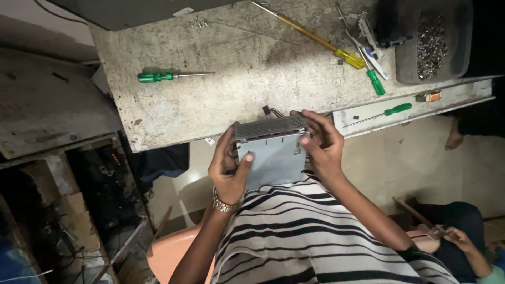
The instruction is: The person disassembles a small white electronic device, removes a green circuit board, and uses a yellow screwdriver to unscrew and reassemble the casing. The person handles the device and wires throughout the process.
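Observation:
I hold a grey metal box (273,152) with a perforated far side in front of my chest, just below the workbench edge. My left hand (229,167) grips its left side, thumb resting on the flat face. My right hand (321,144) grips the right side, fingers curled over the top corner. A few wires (271,111) stick out behind the box. My striped shirt (315,236) fills the lower frame.
On the worn workbench (236,63) lie a green screwdriver (168,76), a long yellow one (315,37), two more green ones (376,81) (389,110), and a dark tray of metal bits (432,42). Another person's hand (460,239) is at lower right.

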{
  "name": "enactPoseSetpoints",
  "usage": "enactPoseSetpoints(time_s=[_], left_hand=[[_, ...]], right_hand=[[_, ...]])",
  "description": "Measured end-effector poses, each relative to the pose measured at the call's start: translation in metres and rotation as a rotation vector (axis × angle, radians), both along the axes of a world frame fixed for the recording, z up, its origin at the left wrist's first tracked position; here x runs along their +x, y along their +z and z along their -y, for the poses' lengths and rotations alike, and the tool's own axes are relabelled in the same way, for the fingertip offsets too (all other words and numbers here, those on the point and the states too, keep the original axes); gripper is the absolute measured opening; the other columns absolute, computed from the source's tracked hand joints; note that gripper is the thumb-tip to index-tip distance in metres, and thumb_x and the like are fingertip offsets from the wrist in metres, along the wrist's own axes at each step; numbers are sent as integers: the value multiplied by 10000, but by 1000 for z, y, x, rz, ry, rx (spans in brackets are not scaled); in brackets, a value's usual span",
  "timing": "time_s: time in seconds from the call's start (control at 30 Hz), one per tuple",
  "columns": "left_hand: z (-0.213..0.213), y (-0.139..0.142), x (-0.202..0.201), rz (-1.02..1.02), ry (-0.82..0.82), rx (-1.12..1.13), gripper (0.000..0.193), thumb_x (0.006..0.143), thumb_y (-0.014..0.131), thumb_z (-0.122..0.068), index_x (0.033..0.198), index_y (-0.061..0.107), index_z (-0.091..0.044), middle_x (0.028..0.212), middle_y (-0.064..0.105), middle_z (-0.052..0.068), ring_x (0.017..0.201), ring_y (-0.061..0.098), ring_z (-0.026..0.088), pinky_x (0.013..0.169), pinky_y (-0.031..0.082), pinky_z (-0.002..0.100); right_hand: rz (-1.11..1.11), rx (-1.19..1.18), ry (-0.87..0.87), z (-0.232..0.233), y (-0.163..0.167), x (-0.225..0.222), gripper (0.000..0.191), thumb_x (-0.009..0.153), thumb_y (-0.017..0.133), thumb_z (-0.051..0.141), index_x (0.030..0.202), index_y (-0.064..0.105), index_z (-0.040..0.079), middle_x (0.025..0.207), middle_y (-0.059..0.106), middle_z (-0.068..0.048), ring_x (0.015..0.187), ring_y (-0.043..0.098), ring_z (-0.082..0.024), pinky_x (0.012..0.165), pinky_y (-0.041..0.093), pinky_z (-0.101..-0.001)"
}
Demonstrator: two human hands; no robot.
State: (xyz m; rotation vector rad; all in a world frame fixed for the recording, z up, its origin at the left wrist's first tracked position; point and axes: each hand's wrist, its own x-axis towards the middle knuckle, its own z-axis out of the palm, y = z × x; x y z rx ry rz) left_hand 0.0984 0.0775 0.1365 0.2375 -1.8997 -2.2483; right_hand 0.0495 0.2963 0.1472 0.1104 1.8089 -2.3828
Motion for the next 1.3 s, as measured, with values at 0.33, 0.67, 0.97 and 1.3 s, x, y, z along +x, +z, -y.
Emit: enactPoseSetpoints(time_s=[0.33, 0.67, 0.97, 1.3], left_hand=[[-6, 0, -5, 45, 92, 128, 536, 944, 786, -59, 1341, 441, 39, 1359, 600, 231, 1326, 572, 229, 1157, 449, 345], [-19, -14, 13, 17, 231, 83, 429, 950, 725, 51, 1331, 530, 83, 1328, 647, 221, 1264, 618, 209, 1111, 496, 334], [-17, -20, 21, 108, 334, -110, 336, 903, 788, -10, 1208, 681, 81, 933, 664, 19, 638, 396, -18, 570, 352, 151], [-12, 1, 19, -5, 204, -207, 484, 961, 760, -14, 1407, 593, 73, 1364, 587, 232, 1230, 548, 184, 1024, 465, 296]], right_hand=[[1, -72, -25, -2, 0, 2, 421, 906, 734, -15, 1295, 575, -11, 1345, 630, -186, 1264, 638, -197, 941, 548, -276], [-116, 347, -126, 9, 0, 17, 363, 959, 717, 34, 1305, 647, -52, 1454, 623, -272, 1039, 628, -161, 818, 510, -245], [-291, 498, -9, 17, 13, 14, 416, 1059, 640, 105, 1454, 565, -3, 1477, 604, -222, 1414, 575, -308, 1222, 413, -392], [-115, 283, -28, 21, 20, 15, 461, 1042, 652, 182, 1426, 567, -59, 1455, 611, -221, 1369, 576, -270, 1175, 429, -364]])
